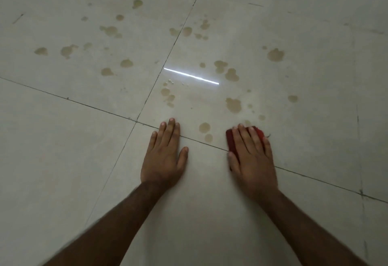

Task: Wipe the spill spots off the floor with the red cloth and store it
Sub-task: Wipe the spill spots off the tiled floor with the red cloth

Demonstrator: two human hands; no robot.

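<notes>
Several yellowish-brown spill spots (233, 105) are scattered over the pale tiled floor (63, 143), from just beyond my fingertips to the far tiles. My right hand (251, 156) lies flat, palm down, on the red cloth (231, 140), pressing it to the floor; only the cloth's left edge and far corner show around my fingers. The nearest spots (204, 127) sit between my two hands. My left hand (165, 154) rests flat on the floor with fingers slightly apart and holds nothing.
Dark grout lines (88, 106) cross the glossy tiles. A bright strip of reflected light (191, 76) lies among the spots. Both my forearms reach in from the bottom of the view.
</notes>
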